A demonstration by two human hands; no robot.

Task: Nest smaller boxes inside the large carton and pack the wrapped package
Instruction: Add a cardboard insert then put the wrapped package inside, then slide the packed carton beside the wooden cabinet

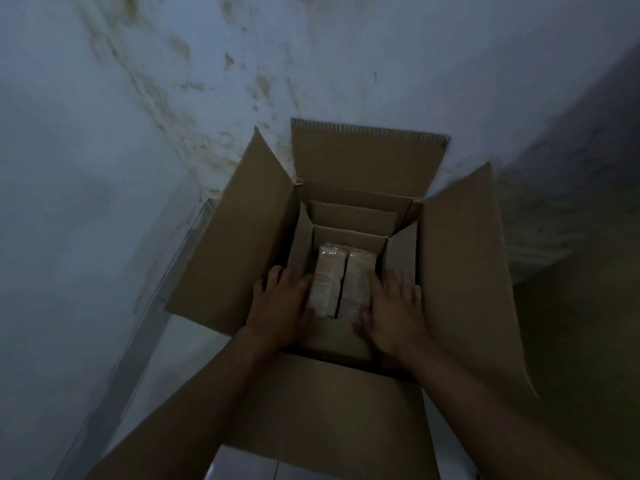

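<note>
while both hands (pixel 277 306) (pixel 391 313) press flat-fingered on the wrapped package (pixel 343 282), no writing reads.

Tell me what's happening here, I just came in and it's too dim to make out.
A person is packing cartons. A large carton stands open against a stained wall, with a smaller box nested inside, its flaps up. A wrapped package sits inside the smaller box. The left hand and right hand press against its two sides, seemingly settling it into place.
</note>
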